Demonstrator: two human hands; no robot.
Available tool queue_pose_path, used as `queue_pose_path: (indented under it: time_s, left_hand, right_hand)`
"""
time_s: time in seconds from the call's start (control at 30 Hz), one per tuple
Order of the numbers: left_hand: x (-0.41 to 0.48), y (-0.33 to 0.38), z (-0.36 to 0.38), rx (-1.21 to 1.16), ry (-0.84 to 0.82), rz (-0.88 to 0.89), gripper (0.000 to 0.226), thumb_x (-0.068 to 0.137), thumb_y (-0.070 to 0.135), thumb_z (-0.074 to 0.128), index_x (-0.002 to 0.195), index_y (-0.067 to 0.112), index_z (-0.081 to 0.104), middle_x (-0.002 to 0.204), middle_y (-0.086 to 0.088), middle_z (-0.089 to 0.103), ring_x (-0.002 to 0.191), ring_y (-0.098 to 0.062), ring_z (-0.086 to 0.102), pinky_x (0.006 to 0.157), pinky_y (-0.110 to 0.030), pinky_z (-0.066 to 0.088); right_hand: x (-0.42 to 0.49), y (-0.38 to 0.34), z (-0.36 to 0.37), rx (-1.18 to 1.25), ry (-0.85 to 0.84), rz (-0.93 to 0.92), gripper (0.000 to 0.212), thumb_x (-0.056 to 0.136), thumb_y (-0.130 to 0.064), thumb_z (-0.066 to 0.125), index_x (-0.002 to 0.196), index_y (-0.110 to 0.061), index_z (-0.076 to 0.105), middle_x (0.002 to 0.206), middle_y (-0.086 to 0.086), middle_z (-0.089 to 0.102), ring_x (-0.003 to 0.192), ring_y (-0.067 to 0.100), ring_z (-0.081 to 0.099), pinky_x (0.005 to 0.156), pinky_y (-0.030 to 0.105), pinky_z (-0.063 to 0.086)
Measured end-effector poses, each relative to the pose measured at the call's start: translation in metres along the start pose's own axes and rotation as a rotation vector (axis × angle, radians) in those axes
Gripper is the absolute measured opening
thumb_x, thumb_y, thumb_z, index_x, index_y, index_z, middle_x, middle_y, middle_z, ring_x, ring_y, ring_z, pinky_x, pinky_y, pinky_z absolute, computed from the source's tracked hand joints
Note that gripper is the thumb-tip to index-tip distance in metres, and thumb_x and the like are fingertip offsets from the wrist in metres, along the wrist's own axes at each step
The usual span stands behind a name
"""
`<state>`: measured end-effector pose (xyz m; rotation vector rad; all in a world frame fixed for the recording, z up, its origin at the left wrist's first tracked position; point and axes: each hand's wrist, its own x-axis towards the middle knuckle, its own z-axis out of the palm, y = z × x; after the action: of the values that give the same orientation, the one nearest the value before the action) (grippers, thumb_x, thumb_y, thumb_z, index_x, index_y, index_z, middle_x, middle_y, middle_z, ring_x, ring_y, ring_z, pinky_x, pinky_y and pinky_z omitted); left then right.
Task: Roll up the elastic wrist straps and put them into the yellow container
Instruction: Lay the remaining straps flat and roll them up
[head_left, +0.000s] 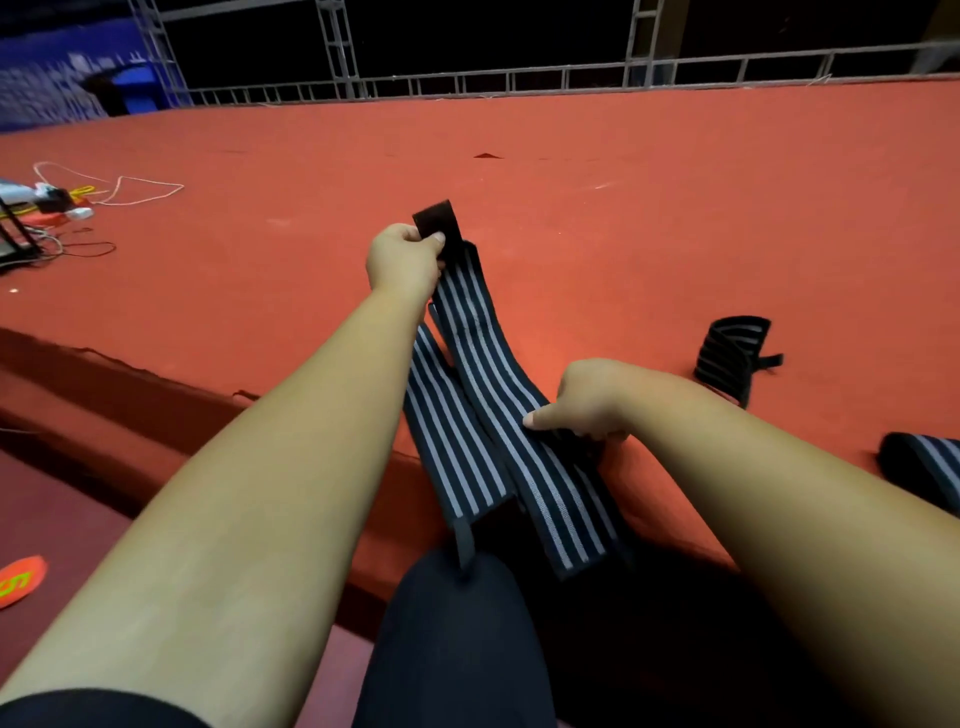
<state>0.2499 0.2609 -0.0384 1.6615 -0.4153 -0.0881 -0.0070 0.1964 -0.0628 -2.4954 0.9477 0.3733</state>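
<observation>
A long black strap with white stripes (488, 364) stretches over the edge of the red platform (623, 208). My left hand (402, 260) pinches its dark velcro end (439, 221) at the far end. Lower down, my right hand (587, 400) grips the same strap, fingers curled over it. A second striped strap (447, 441) lies beside it on the left, its end hanging toward my knee. A loosely rolled strap (732, 353) sits to the right, and part of another strap (930, 473) shows at the right edge. No yellow container is in view.
Cables and small devices (57, 202) lie at the far left of the platform. A metal truss railing (519, 78) runs along the back. An orange marker (21, 579) lies on the lower floor at left. My dark-clothed knee (452, 634) is below the platform edge.
</observation>
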Motion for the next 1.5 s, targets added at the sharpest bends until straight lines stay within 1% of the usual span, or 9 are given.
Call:
queue_pose_path:
  time_s: [0.1, 0.23, 0.4, 0.57, 0.73, 0.9, 1.07, 1.17, 1.5]
  left_hand:
    - [0.027, -0.023, 0.012, 0.022, -0.01, -0.03, 0.032, 0.101, 0.019, 0.073, 0.078, 0.021, 0.05, 0.08, -0.006, 0.067, 0.072, -0.024, 0.075, 0.089, -0.054, 0.065]
    - [0.061, -0.056, 0.03, 0.04, -0.026, -0.063, 0.036, 0.102, 0.02, 0.071, 0.077, 0.022, 0.045, 0.081, -0.006, 0.062, 0.073, -0.024, 0.077, 0.091, -0.057, 0.064]
    - [0.096, -0.092, 0.041, 0.105, -0.002, -0.114, 0.038, 0.104, 0.023, 0.068, 0.077, 0.022, 0.041, 0.083, -0.01, 0.061, 0.075, -0.023, 0.08, 0.09, -0.055, 0.065]
    - [0.114, -0.109, 0.047, 0.191, 0.0, -0.163, 0.037, 0.109, 0.019, 0.064, 0.079, 0.018, 0.042, 0.072, -0.007, 0.061, 0.082, -0.035, 0.081, 0.081, -0.052, 0.068]
    - [0.121, -0.122, 0.049, 0.328, -0.045, -0.16, 0.031, 0.106, 0.017, 0.069, 0.078, 0.017, 0.054, 0.072, -0.004, 0.07, 0.075, -0.023, 0.076, 0.079, -0.034, 0.061]
    - [0.126, -0.119, 0.046, 0.308, -0.104, -0.207, 0.02, 0.101, 0.01, 0.075, 0.119, 0.01, 0.066, 0.076, -0.001, 0.07, 0.062, -0.015, 0.067, 0.075, -0.032, 0.062]
    - [0.127, -0.103, 0.043, 0.59, -0.234, -0.166, 0.026, 0.096, 0.029, 0.084, 0.111, 0.011, 0.07, 0.112, -0.009, 0.072, 0.111, -0.03, 0.068, 0.105, -0.043, 0.056]
    - [0.129, -0.094, 0.045, 0.671, -0.259, -0.202, 0.049, 0.093, 0.042, 0.086, 0.117, 0.003, 0.069, 0.121, -0.012, 0.074, 0.114, -0.035, 0.069, 0.09, -0.04, 0.052]
    - [0.07, -0.03, 0.016, 0.134, -0.4, -0.085, 0.014, 0.093, 0.006, 0.084, 0.102, 0.008, 0.073, 0.104, -0.003, 0.075, 0.106, -0.025, 0.075, 0.098, -0.046, 0.063]
  right_hand:
    - [0.026, -0.01, -0.005, -0.008, -0.009, -0.021, 0.06, 0.1, -0.062, 0.067, 0.083, -0.005, 0.067, 0.07, 0.012, 0.066, 0.032, 0.019, 0.058, 0.033, 0.02, 0.038]
    - [0.086, -0.021, -0.003, -0.028, 0.048, -0.092, 0.069, 0.096, -0.077, 0.059, 0.104, -0.008, 0.067, 0.102, 0.012, 0.072, 0.094, 0.032, 0.069, 0.074, 0.034, 0.05]
    - [0.139, -0.029, -0.012, -0.113, 0.037, -0.068, 0.079, 0.096, -0.081, 0.052, 0.132, -0.012, 0.058, 0.131, 0.012, 0.068, 0.117, 0.034, 0.065, 0.094, 0.04, 0.05]
    - [0.168, -0.045, -0.027, -0.149, -0.213, 0.056, 0.083, 0.098, -0.08, 0.049, 0.124, -0.002, 0.057, 0.099, 0.017, 0.074, 0.068, 0.031, 0.078, 0.085, 0.049, 0.067]
    - [0.184, -0.054, -0.032, -0.145, -0.344, 0.131, 0.089, 0.101, -0.075, 0.051, 0.146, 0.001, 0.045, 0.104, 0.021, 0.075, 0.069, 0.031, 0.08, 0.096, 0.052, 0.064]
    - [0.189, -0.054, -0.034, -0.132, -0.368, 0.15, 0.09, 0.1, -0.074, 0.054, 0.146, 0.003, 0.045, 0.102, 0.022, 0.075, 0.059, 0.031, 0.079, 0.095, 0.053, 0.064]
    - [0.191, -0.055, -0.034, -0.14, -0.36, 0.155, 0.091, 0.099, -0.073, 0.055, 0.146, 0.004, 0.045, 0.103, 0.022, 0.074, 0.059, 0.031, 0.078, 0.097, 0.053, 0.064]
    - [0.188, -0.054, -0.032, -0.111, -0.332, 0.142, 0.088, 0.099, -0.073, 0.056, 0.142, 0.004, 0.048, 0.107, 0.022, 0.073, 0.081, 0.035, 0.081, 0.096, 0.054, 0.064]
    - [0.136, -0.028, -0.023, 0.281, -0.061, 0.008, 0.056, 0.103, -0.062, 0.062, 0.099, -0.006, 0.063, 0.087, 0.01, 0.067, 0.076, 0.027, 0.064, 0.072, 0.036, 0.054]
